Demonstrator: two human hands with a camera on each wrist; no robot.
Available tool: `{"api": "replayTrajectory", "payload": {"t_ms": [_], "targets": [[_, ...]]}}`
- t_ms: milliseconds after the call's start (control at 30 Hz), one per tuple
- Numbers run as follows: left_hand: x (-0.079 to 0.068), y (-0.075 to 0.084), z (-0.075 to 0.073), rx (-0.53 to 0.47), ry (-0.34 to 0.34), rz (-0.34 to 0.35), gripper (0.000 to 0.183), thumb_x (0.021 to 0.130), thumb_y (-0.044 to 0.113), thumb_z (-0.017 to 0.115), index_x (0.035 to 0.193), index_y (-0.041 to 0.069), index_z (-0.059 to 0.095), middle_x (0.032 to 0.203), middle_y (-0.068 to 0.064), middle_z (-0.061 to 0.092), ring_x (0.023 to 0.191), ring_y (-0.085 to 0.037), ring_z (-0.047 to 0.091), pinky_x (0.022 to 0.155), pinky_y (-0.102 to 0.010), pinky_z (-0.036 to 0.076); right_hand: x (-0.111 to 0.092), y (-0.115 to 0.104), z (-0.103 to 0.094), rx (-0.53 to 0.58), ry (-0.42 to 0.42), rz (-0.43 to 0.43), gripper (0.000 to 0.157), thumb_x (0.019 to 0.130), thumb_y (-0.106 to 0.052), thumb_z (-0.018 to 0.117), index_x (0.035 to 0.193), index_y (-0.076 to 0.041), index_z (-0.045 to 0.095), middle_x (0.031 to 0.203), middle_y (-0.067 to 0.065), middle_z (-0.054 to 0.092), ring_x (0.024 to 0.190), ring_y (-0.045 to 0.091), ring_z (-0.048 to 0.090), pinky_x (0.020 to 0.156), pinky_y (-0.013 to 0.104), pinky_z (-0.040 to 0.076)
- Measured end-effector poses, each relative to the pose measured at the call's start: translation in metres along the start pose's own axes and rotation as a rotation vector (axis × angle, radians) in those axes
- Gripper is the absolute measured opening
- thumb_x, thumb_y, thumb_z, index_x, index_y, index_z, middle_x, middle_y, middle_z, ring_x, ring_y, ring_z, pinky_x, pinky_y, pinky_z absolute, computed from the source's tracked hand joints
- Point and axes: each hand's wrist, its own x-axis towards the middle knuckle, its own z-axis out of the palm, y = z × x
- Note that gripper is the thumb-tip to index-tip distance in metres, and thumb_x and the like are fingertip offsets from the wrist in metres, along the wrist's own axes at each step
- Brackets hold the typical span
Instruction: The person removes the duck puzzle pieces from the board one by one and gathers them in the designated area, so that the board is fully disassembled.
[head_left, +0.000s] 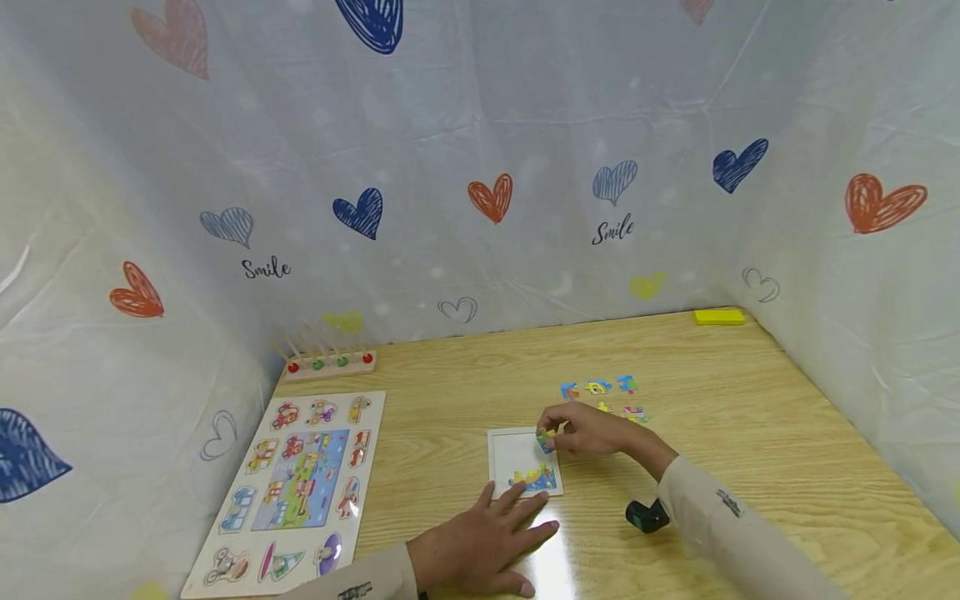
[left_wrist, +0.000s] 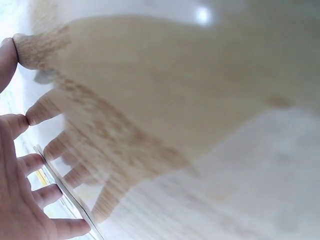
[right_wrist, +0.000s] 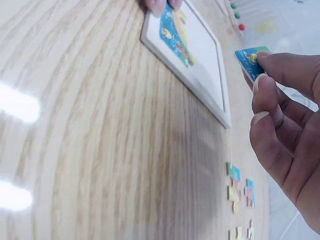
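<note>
Between thumb and fingers my right hand (head_left: 581, 428) pinches a blue and green jigsaw piece (right_wrist: 251, 61), held above the right side of a white puzzle tray (head_left: 491, 454). Joined yellow and blue pieces (head_left: 542, 478) lie along the tray's near edge, toward its right corner. My left hand (head_left: 491, 540) is spread flat, its fingertips at the near edge of that tray; the left wrist view shows the fingers (left_wrist: 47, 195) straight along the rim. Beyond the right hand, several loose jigsaw pieces (head_left: 597, 387) lie on the table in rows.
A vehicle picture board (head_left: 372, 467) lies at the left. Behind it stands a wooden peg rack (head_left: 330, 365) with red and green beads. A yellow block (head_left: 718, 317) sits at the far right corner, and a small black object (head_left: 647, 517) is by the right sleeve.
</note>
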Motion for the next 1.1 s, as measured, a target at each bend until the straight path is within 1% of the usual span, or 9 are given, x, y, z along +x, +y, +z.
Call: {"api": "replayTrajectory", "payload": {"t_ms": [133,167,300,367,467,633,800,967,1100], "targets": [[0.001,0.000,0.001,-0.005,-0.005,-0.001,0.076,0.099,0.070,0.027,0.161,0.026,0.024,0.167,-0.010,0.023,0.148,-0.039,0.033,0.102,-0.060,0.047,-0.011,0.002,-0.002,-0.023,0.017,0.028,0.019,0.102,-0.011,0.059,0.118,-0.003,0.064,0.098,0.015,0.064,0.058,0.007,0.050,0.055,0.021,0.045],[0.001,0.000,0.001,-0.004,-0.007,-0.002,0.076,0.099,0.070,0.026,0.161,0.026,0.023,0.167,-0.010,0.022,0.148,-0.039,0.033,0.102,-0.060,0.047,-0.013,0.004,-0.002,-0.040,0.022,0.029,0.022,0.102,-0.011,0.058,0.121,-0.002,0.064,0.098,0.015,0.065,0.060,0.007,0.050,0.057,0.022,0.045],[0.001,-0.001,0.003,-0.001,-0.014,-0.005,0.076,0.099,0.071,0.024,0.162,0.027,0.022,0.167,-0.010,0.021,0.148,-0.039,0.032,0.102,-0.060,0.046,-0.022,0.007,-0.002,-0.123,0.056,0.047,0.029,0.103,-0.015,0.058,0.129,-0.002,0.063,0.108,0.009,0.066,0.081,0.007,0.055,0.072,0.024,0.050],[0.001,-0.001,0.004,0.000,-0.009,-0.005,0.076,0.099,0.071,0.024,0.161,0.027,0.022,0.167,-0.010,0.021,0.148,-0.039,0.033,0.102,-0.060,0.046,-0.025,0.009,-0.002,-0.169,0.076,0.041,0.031,0.103,-0.016,0.058,0.130,-0.001,0.063,0.113,0.006,0.065,0.092,0.008,0.055,0.079,0.026,0.050],[0.001,-0.001,0.005,-0.011,0.003,0.001,0.076,0.099,0.070,0.025,0.161,0.026,0.022,0.167,-0.010,0.021,0.148,-0.040,0.032,0.102,-0.061,0.046,-0.030,0.011,-0.001,-0.183,0.104,0.060,0.031,0.102,-0.016,0.059,0.129,-0.001,0.062,0.104,0.004,0.063,0.087,0.010,0.055,0.076,0.026,0.049],[0.000,-0.001,0.006,0.009,0.024,0.007,0.077,0.099,0.071,0.025,0.161,0.026,0.023,0.167,-0.011,0.023,0.147,-0.040,0.034,0.101,-0.061,0.047,-0.034,0.015,0.002,-0.167,0.164,0.103,0.025,0.099,-0.016,0.064,0.119,-0.001,0.061,0.090,0.001,0.063,0.075,0.010,0.055,0.068,0.024,0.048],[0.001,0.000,0.007,0.003,0.011,-0.002,0.076,0.099,0.071,0.025,0.161,0.026,0.023,0.167,-0.010,0.022,0.148,-0.040,0.033,0.102,-0.061,0.046,-0.038,0.016,0.005,-0.173,0.237,0.138,0.017,0.097,-0.014,0.066,0.110,-0.005,0.063,0.085,0.000,0.065,0.072,0.009,0.057,0.064,0.024,0.048],[0.001,-0.001,0.007,0.000,0.010,0.001,0.076,0.099,0.071,0.026,0.161,0.027,0.023,0.167,-0.010,0.023,0.148,-0.039,0.034,0.102,-0.061,0.046,-0.044,0.015,0.006,-0.244,0.302,0.158,0.016,0.098,-0.011,0.063,0.111,-0.004,0.068,0.082,-0.003,0.064,0.067,0.004,0.052,0.060,0.023,0.045],[0.001,-0.002,0.005,-0.016,0.000,0.002,0.076,0.099,0.070,0.027,0.161,0.027,0.023,0.167,-0.010,0.023,0.148,-0.039,0.033,0.102,-0.061,0.046,-0.047,0.015,0.006,-0.251,0.327,0.208,0.014,0.098,-0.011,0.062,0.109,-0.005,0.067,0.078,-0.003,0.062,0.062,0.006,0.050,0.058,0.023,0.042]]}}
